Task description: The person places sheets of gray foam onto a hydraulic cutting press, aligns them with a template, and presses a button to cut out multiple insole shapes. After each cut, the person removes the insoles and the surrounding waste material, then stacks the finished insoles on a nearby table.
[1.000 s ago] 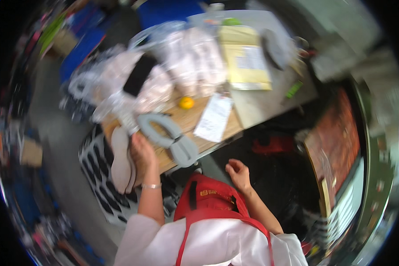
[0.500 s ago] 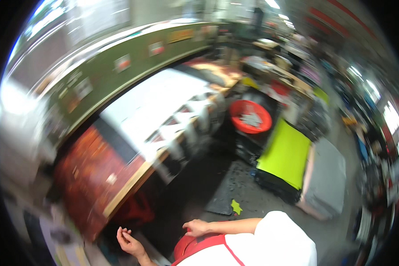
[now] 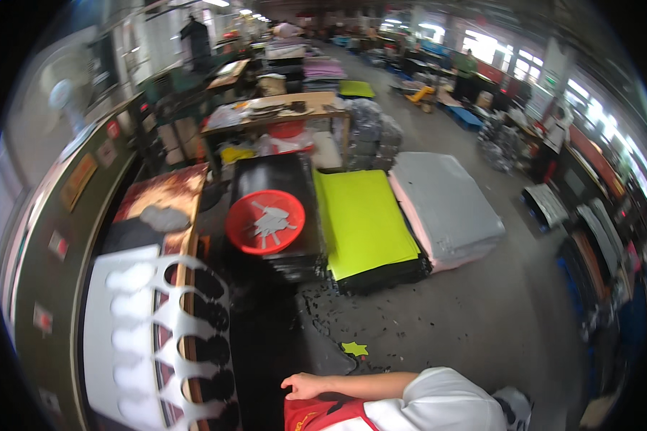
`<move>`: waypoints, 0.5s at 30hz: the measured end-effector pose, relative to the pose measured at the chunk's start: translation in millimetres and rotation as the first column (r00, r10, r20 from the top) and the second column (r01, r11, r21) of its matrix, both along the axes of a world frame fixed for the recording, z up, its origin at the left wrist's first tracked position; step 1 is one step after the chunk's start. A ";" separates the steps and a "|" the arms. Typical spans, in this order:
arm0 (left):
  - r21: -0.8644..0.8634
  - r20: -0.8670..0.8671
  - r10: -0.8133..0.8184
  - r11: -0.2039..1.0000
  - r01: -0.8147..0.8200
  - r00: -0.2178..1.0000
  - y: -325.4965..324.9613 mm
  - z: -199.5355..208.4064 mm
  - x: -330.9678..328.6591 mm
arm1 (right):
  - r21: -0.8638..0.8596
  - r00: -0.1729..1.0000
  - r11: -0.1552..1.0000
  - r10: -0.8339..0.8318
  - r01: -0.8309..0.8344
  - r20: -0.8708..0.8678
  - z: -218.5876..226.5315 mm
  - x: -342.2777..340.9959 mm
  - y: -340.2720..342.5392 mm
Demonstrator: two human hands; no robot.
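Right hand [image 3: 303, 386] half open, fingers loosely curled, nothing visible in it; left hand out of frame. Holed sheet [image 3: 194, 368] is left of the right hand, apart from it, overhanging the worktop [image 3: 172, 185]. Looks already cut through in a row; can't tell what's left. Ahead: red bowl [image 3: 239, 228] with grey pieces [image 3: 273, 217]. Ahead-right: lime stack [image 3: 363, 223], grey stack [image 3: 449, 201], littered floor [image 3: 496, 309], windows [image 3: 485, 47] far off.

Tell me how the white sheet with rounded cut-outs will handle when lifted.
The thin white sheet with rounded cut-outs will probably flop, since its cut side overhangs the reddish, wood-edged table in narrow strips. It looks light for its size, with so much cut away. Those slim strips could snag or tear if pulled.
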State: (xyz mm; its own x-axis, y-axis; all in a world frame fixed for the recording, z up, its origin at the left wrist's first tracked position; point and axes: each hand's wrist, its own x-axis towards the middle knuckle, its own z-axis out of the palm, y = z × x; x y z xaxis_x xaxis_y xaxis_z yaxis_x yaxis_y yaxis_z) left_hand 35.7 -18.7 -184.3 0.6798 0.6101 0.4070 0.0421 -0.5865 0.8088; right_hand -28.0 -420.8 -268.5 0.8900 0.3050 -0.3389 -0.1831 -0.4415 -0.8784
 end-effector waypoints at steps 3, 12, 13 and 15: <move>0.092 0.048 0.044 0.995 -0.048 0.998 8.9 2.1 70.1 | 0.201 0.986 0.969 -0.160 0.146 0.055 28.6 72.3 -4.1; 0.139 -0.142 0.135 0.984 -0.115 0.981 36.1 8.0 206.5 | 0.360 0.855 0.879 -0.426 0.313 0.295 108.1 277.9 -0.8; 0.134 -0.164 0.150 0.983 -0.128 0.975 43.3 6.0 215.2 | 0.350 0.830 0.871 -0.457 0.345 0.320 111.4 295.3 1.2; 0.132 -0.203 0.180 0.979 -0.155 0.962 63.7 -0.5 226.2 | 0.270 0.798 0.903 -0.423 0.334 0.428 113.6 329.3 2.8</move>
State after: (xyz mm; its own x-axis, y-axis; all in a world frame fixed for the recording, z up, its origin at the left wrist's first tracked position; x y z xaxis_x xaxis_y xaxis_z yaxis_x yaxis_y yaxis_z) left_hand 261.9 45.0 -184.8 0.6503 0.6807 0.3373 0.3117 -0.6440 0.6987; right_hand 301.3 -418.0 -154.8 0.9822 -0.0769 0.1714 0.1465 -0.2575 -0.9551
